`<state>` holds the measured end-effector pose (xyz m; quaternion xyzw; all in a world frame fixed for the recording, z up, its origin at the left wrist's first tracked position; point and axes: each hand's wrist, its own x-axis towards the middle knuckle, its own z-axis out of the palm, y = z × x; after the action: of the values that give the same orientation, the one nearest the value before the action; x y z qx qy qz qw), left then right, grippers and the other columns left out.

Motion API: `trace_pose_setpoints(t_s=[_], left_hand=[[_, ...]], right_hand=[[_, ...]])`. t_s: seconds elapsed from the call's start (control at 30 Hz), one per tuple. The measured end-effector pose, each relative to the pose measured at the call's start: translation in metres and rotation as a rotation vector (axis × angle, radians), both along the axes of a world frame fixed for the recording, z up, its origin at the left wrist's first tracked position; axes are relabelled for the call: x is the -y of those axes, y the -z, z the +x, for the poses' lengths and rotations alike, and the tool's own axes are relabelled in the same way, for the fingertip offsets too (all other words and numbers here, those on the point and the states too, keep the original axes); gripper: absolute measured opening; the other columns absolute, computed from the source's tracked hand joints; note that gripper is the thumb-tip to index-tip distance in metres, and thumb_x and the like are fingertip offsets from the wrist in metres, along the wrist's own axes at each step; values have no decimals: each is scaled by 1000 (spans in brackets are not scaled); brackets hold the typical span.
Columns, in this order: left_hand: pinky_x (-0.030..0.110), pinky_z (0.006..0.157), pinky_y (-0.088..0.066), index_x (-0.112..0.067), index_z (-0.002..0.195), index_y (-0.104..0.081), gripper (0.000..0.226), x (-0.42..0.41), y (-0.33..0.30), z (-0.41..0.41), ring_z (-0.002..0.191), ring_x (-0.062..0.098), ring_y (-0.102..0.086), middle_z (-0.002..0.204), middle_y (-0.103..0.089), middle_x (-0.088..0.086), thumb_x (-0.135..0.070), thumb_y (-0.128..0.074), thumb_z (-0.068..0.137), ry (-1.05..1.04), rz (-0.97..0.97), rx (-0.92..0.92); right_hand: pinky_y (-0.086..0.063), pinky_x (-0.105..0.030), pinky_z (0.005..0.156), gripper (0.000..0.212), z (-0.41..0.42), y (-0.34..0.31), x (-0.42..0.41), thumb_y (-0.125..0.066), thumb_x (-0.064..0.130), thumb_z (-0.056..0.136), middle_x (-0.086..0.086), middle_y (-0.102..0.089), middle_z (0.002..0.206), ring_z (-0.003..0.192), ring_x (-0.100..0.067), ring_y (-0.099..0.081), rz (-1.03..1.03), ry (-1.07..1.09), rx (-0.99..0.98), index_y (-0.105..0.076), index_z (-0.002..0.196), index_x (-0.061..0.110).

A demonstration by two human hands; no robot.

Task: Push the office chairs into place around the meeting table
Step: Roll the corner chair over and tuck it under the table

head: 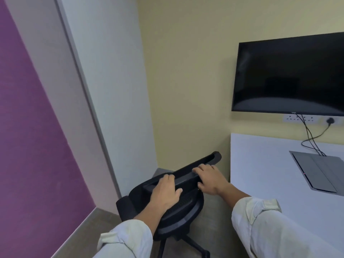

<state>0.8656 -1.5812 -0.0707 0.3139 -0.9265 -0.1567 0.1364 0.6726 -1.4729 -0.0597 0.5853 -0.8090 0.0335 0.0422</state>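
Note:
A black mesh office chair [178,207] stands just left of the white meeting table [264,164], near the room's corner. Both hands grip the top bar of its backrest. My left hand [164,192] wraps the bar's left part, fingers curled over the far side. My right hand [208,178] holds the bar further right, close to the table's left edge. The chair's left armrest [126,207] and part of its wheeled base [193,244] show below my forearms. The seat is hidden by the backrest.
A dark wall screen [290,75] hangs above the table, with sockets [297,119] and cables running to a grey floor-box lid [320,172] set in the tabletop. A purple wall panel [33,136] stands at left, a white column [111,81] in the corner.

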Motion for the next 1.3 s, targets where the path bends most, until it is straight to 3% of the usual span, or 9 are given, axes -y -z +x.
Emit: trace_pose_setpoints(t_s=[0.13, 0.23, 0.3, 0.5, 0.83, 0.93, 1.03, 1.13, 1.3], left_hand=[[39, 89, -47, -17, 114, -51, 36, 25, 21, -18, 103, 26, -62, 114, -64, 6, -46, -59, 94, 69, -84, 131], [35, 66, -43, -22, 96, -54, 26, 31, 32, -17, 81, 23, -68, 89, -69, 1, -49, -54, 95, 38, -126, 119], [34, 61, -39, -23, 89, -58, 26, 31, 35, -13, 76, 23, -68, 83, -70, 0, -48, -55, 93, 14, -185, 142], [34, 62, -39, -23, 89, -66, 21, 49, 36, 29, 79, 24, -68, 85, -70, 0, -43, -60, 90, -9, -213, 197], [35, 66, -47, -25, 72, -56, 8, 69, 29, 142, 76, 27, -64, 78, -66, 1, -32, -57, 72, 63, -196, 293], [33, 61, -43, -24, 61, -49, 15, 59, 29, 174, 65, 25, -58, 64, -54, -5, -36, -55, 68, 116, -160, 303], [32, 59, -42, -24, 55, -43, 20, 48, 27, 203, 60, 24, -51, 57, -46, -9, -37, -55, 66, 208, -172, 333], [32, 59, -41, -22, 57, -48, 24, 35, 22, 227, 60, 24, -51, 58, -47, -6, -41, -57, 68, 283, -189, 373], [30, 52, -33, -22, 68, -58, 23, 26, 21, 255, 59, 17, -53, 58, -54, -10, -45, -58, 71, 328, -201, 372]], right_hand=[[-30, -49, 111, 67, 2, 17, 28, -60, 37, 83, -6, -43, 144, 136, -29, -33, 86, 107, 2, -36, 144, 22], [-34, -47, 107, 51, 5, 31, 33, -63, 40, 79, -2, -54, 127, 121, -25, -43, 89, 170, -110, -46, 125, 25], [-35, -46, 107, 45, 12, 34, 39, -63, 44, 78, -1, -57, 120, 114, -24, -48, 72, 200, -148, -51, 118, 26], [-34, -45, 107, 38, 58, 38, 48, -58, 43, 78, -3, -62, 111, 107, -26, -52, 44, 172, -135, -58, 109, 21], [-46, -38, 77, 23, 166, 25, 30, -60, 43, 75, -3, -71, 91, 87, -30, -64, 116, 113, 171, -63, 90, 25], [-47, -37, 69, 40, 178, 17, 0, -56, 55, 69, -3, -71, 92, 87, -31, -66, 211, 102, 56, -67, 93, 27], [-44, -34, 64, 37, 178, 14, -42, -52, 56, 69, -2, -69, 84, 82, -29, -66, 262, 123, -47, -65, 83, 25], [-54, -34, 61, 35, 198, 22, -74, -51, 55, 73, 7, -53, 59, 62, -23, -61, 172, 132, -73, -59, 63, 23], [-52, -31, 55, 31, 235, 29, -92, -49, 52, 67, 9, -48, 52, 51, -20, -55, 115, 185, -52, -59, 58, 23]])
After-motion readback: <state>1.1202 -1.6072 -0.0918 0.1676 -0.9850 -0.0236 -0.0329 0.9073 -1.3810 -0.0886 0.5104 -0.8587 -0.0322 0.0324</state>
